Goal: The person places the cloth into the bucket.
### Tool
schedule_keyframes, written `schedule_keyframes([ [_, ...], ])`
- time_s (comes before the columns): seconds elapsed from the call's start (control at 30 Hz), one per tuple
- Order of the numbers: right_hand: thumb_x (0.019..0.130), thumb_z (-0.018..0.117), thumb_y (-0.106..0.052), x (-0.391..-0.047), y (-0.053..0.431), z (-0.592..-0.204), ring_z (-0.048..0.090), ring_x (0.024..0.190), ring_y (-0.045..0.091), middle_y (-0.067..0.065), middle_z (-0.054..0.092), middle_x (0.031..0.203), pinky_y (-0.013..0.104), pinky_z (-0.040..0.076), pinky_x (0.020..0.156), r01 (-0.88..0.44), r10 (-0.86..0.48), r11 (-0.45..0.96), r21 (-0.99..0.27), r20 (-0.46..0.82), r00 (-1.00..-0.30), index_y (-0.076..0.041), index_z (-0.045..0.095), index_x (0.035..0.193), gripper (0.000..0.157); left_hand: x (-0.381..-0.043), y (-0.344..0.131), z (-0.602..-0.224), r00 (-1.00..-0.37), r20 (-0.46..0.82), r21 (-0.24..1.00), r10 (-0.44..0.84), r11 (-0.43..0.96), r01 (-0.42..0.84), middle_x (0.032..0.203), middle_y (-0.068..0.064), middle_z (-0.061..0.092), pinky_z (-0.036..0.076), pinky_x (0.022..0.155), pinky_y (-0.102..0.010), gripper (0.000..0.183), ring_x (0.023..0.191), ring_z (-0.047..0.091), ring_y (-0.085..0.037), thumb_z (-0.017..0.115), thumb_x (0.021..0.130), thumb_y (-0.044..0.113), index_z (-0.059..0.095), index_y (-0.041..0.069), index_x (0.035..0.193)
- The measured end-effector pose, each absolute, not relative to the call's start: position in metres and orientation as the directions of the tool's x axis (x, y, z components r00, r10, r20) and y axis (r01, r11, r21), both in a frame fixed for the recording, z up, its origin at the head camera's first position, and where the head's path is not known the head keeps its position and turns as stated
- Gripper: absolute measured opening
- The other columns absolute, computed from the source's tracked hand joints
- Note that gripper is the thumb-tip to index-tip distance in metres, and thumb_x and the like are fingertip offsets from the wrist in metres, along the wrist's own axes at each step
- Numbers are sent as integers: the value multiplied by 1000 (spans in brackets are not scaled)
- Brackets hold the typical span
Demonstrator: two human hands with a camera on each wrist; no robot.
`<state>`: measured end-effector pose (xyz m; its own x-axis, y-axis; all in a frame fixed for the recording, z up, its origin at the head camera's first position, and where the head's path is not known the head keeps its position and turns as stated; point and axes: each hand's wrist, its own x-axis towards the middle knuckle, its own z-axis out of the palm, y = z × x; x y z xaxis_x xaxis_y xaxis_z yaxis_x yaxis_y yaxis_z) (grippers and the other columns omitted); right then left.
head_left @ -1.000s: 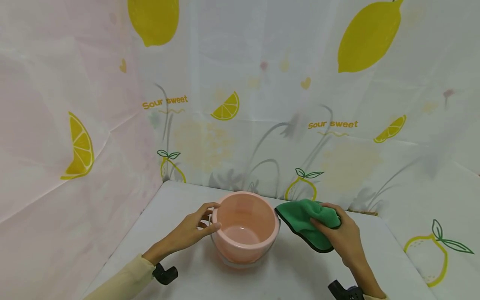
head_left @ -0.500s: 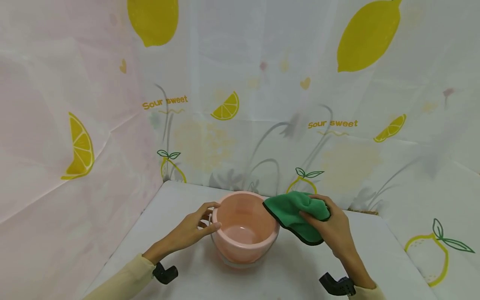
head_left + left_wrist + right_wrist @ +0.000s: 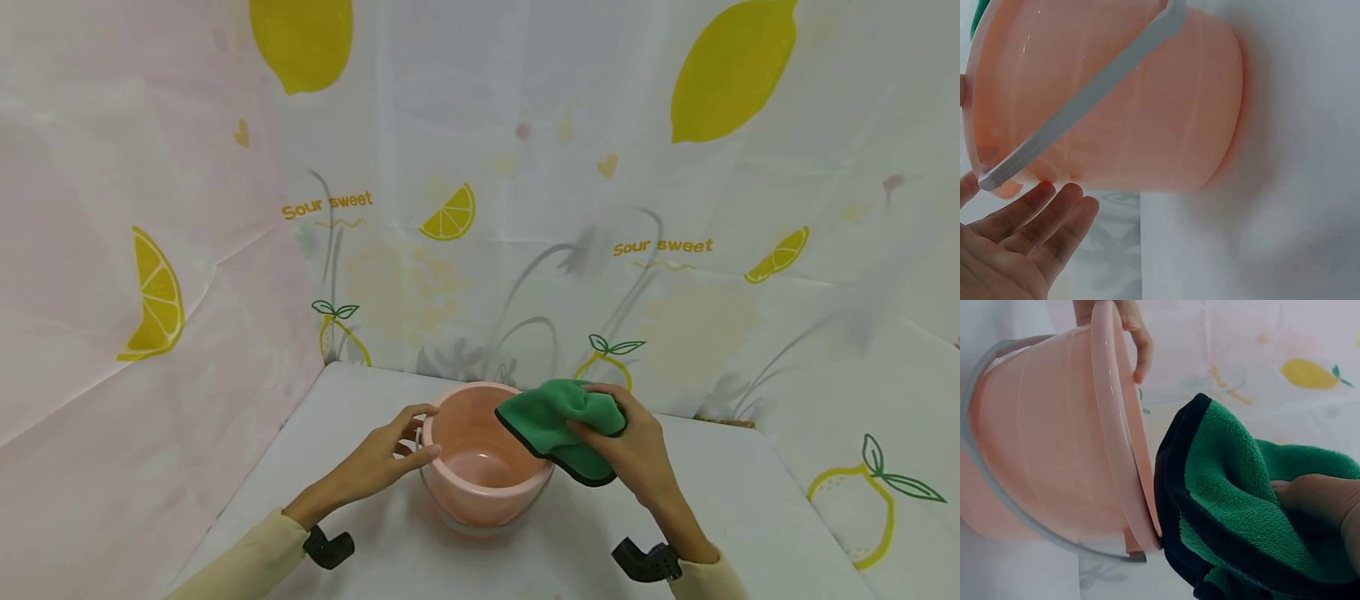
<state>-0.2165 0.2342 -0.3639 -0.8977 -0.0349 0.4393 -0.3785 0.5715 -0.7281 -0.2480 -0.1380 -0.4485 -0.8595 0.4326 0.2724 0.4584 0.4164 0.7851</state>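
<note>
A pink bucket (image 3: 487,500) with a grey handle (image 3: 1085,100) stands upright on the white table. At its left side my left hand (image 3: 382,454) grips the rim, thumb and index finger over the edge, while the other fingers (image 3: 1054,219) lie along the outer wall. My right hand (image 3: 633,446) holds a bunched green cloth (image 3: 558,417) with a dark border, thumb pressed into its folds. In the head view the cloth overlaps the bucket's right rim. Seen from the right wrist, the cloth's dark edge (image 3: 1169,481) is right at the rim.
The white table (image 3: 337,567) runs back to a wall sheet (image 3: 525,275) printed with lemons, close behind the bucket. Another printed sheet (image 3: 150,433) rises along the left side. Inside the bucket the bare bottom (image 3: 480,468) shows.
My right hand has moved left with the green cloth, from beside the bucket to over its right rim. My left hand and the bucket have stayed in place.
</note>
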Motion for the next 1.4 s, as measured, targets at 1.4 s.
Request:
schedule_keyframes([
  [1.4,80,91,-15,-249,148,-397,65,112,22,-1,69,122,49,52,97,-555,-346,550,-624,435,-831,-18,70,123,48,-249,-140,-452,-861,254,787,440,424,449,136,-9,60,55,95,-40,55,113,63,-18,63,103,42,39,31,151],
])
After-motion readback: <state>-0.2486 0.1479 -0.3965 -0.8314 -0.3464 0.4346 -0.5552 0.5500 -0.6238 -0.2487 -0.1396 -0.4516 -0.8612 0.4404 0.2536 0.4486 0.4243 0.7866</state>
